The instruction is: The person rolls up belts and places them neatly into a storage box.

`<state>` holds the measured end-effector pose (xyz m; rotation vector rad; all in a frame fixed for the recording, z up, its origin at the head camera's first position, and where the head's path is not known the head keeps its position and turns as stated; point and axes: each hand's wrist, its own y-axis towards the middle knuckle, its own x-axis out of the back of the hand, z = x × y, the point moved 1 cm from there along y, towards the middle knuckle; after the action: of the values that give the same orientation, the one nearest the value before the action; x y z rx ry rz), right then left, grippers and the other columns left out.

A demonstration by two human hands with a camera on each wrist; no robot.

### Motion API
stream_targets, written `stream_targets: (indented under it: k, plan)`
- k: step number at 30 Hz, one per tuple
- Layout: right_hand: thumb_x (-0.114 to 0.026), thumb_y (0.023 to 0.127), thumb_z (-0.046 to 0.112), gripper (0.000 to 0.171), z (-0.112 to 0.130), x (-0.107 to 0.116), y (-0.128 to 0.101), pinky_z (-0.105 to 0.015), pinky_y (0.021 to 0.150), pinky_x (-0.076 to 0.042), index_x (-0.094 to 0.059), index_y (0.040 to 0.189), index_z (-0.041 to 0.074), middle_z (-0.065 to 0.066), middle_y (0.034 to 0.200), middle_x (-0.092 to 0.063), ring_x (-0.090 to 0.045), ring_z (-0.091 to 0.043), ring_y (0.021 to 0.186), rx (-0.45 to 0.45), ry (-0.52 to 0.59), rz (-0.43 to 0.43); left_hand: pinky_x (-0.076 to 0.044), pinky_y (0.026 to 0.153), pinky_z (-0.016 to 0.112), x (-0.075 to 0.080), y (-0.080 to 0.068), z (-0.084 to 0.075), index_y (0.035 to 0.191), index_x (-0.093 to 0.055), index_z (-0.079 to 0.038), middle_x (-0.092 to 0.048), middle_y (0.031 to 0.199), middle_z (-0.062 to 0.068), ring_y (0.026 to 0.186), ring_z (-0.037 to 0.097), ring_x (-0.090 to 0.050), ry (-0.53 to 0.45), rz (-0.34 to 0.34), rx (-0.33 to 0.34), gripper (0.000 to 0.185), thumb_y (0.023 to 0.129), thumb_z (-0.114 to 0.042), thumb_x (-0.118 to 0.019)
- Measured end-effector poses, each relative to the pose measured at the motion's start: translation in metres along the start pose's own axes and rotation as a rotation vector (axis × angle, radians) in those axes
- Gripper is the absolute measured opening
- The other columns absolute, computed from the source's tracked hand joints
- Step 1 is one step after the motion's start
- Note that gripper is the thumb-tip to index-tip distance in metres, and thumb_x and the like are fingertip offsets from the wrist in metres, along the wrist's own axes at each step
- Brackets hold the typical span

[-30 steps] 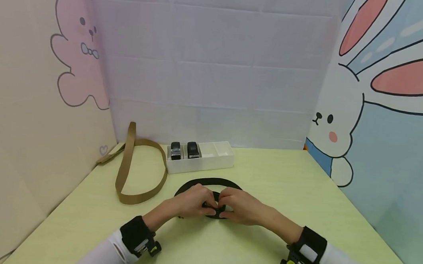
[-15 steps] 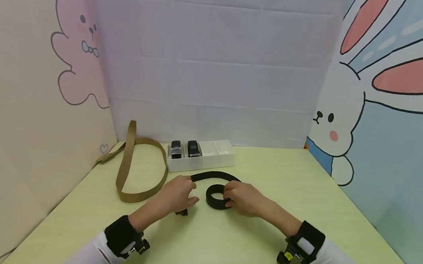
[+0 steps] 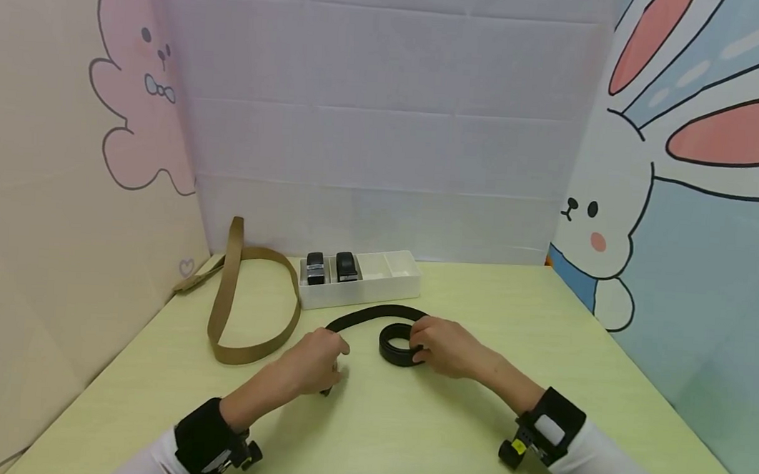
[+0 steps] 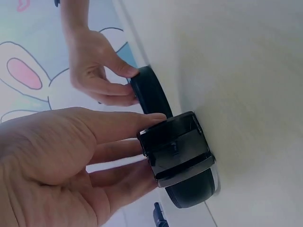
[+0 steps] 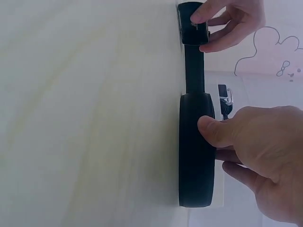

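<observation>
A black belt lies on the pale green table (image 3: 407, 439), one end rolled into a coil (image 3: 398, 344) and the rest arching as a loose strap (image 3: 375, 313). My right hand (image 3: 422, 343) grips the coil (image 5: 195, 161), thumb on its outer wrap and fingers behind it. My left hand (image 3: 333, 358) pinches the belt's black buckle (image 4: 176, 150) against the table, to the left of the coil. In the right wrist view that buckle (image 5: 193, 27) shows at the top, in the left hand's fingers.
A tan belt (image 3: 247, 309) lies looped at the back left, one end against the wall. A white divided tray (image 3: 377, 290) stands behind the hands with two rolled black belts (image 3: 331, 267) in its left compartments. Cartoon panels wall in three sides.
The hands have drawn apart. The left hand moved left and nearer with the buckle end; the right hand carried the coil slightly right and farther, so the strap is drawn out between them.
</observation>
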<state>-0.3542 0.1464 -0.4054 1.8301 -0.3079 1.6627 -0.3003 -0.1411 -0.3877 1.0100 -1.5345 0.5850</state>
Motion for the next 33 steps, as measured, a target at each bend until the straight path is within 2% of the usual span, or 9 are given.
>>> stream_targets:
  k: [3, 7, 10, 16, 19, 25, 28, 31, 33]
  plan:
    - [-0.09, 0.096, 0.007, 0.009, -0.002, -0.001, -0.001, -0.036, 0.089, -0.066, -0.087, 0.104, 0.008, -0.006, 0.114, -0.08, -0.076, -0.023, 0.106, 0.019, 0.001, -0.021, -0.066, 0.082, 0.046, 0.0, -0.002, -0.003, 0.117, -0.083, 0.008, -0.084, 0.117, 0.022, 0.09, 0.025, -0.076, -0.022, -0.005, -0.007, 0.034, 0.084, 0.006, -0.091]
    - [-0.089, 0.096, 0.007, 0.009, -0.005, -0.005, -0.003, -0.036, 0.088, -0.066, -0.086, 0.105, 0.007, -0.008, 0.117, -0.081, -0.077, -0.024, 0.107, 0.027, 0.004, -0.039, -0.052, 0.062, 0.034, 0.001, -0.004, -0.005, 0.1, -0.082, 0.006, -0.08, 0.088, 0.016, 0.067, 0.015, -0.056, -0.012, -0.054, 0.022, 0.022, 0.082, 0.004, -0.095]
    - [-0.089, 0.095, 0.006, 0.01, -0.007, -0.005, -0.003, -0.037, 0.089, -0.067, -0.086, 0.105, 0.006, -0.009, 0.117, -0.081, -0.078, -0.025, 0.108, 0.031, 0.006, -0.041, -0.042, 0.057, 0.028, 0.001, -0.005, -0.006, 0.089, -0.079, 0.002, -0.071, 0.074, 0.008, 0.062, 0.011, -0.047, -0.01, -0.051, -0.006, 0.017, 0.082, 0.005, -0.094]
    - [-0.09, 0.094, 0.004, 0.01, -0.011, -0.002, 0.008, -0.038, 0.094, -0.066, -0.087, 0.103, 0.007, -0.008, 0.115, -0.083, -0.079, -0.025, 0.109, 0.074, 0.011, -0.023, -0.049, 0.065, 0.019, -0.003, 0.0, -0.016, 0.079, -0.073, -0.008, -0.075, 0.076, -0.002, 0.069, 0.001, -0.061, -0.093, 0.061, -0.239, 0.025, 0.09, 0.01, -0.086]
    - [-0.089, 0.094, 0.004, 0.01, -0.012, -0.002, 0.014, -0.038, 0.096, -0.066, -0.087, 0.102, 0.007, -0.008, 0.115, -0.083, -0.079, -0.026, 0.111, 0.096, 0.018, -0.009, -0.051, 0.068, 0.015, -0.01, 0.005, -0.029, 0.077, -0.069, -0.012, -0.074, 0.075, -0.007, 0.074, -0.005, -0.068, -0.14, 0.12, -0.311, 0.03, 0.094, 0.006, -0.085]
    - [-0.088, 0.095, 0.004, 0.01, -0.008, -0.003, 0.021, -0.038, 0.096, -0.066, -0.087, 0.104, 0.008, -0.008, 0.116, -0.083, -0.079, -0.025, 0.112, 0.112, 0.025, 0.008, -0.034, 0.067, 0.008, -0.028, 0.013, -0.068, 0.078, -0.057, -0.016, -0.048, 0.069, -0.013, 0.069, -0.009, -0.047, -0.097, 0.139, -0.478, 0.037, 0.099, -0.002, -0.084]
    - [-0.087, 0.096, 0.004, 0.01, -0.007, -0.004, 0.022, -0.037, 0.095, -0.066, -0.087, 0.105, 0.007, -0.008, 0.116, -0.083, -0.079, -0.025, 0.112, 0.106, 0.03, 0.001, -0.029, 0.067, 0.008, -0.034, 0.017, -0.085, 0.084, -0.062, -0.016, -0.048, 0.071, -0.01, 0.069, -0.003, -0.04, -0.041, 0.127, -0.571, 0.029, 0.101, -0.007, -0.084]
    - [-0.087, 0.096, 0.003, 0.01, -0.007, -0.006, 0.023, -0.037, 0.094, -0.067, -0.088, 0.106, 0.006, -0.01, 0.115, -0.083, -0.08, -0.026, 0.11, 0.105, 0.044, -0.013, -0.041, 0.077, 0.005, -0.033, 0.019, -0.089, 0.105, -0.077, -0.016, -0.072, 0.089, -0.01, 0.082, -0.006, -0.059, -0.008, 0.136, -0.594, 0.009, 0.102, -0.016, -0.085]
    - [-0.087, 0.097, 0.003, 0.01, -0.007, -0.007, 0.022, -0.036, 0.092, -0.067, -0.087, 0.106, 0.005, -0.01, 0.114, -0.083, -0.08, -0.026, 0.108, 0.102, 0.055, -0.014, -0.052, 0.089, 0.009, -0.028, 0.02, -0.084, 0.126, -0.08, -0.013, -0.083, 0.114, -0.005, 0.102, -0.003, -0.072, -0.005, 0.164, -0.571, 0.025, 0.104, -0.024, -0.085]
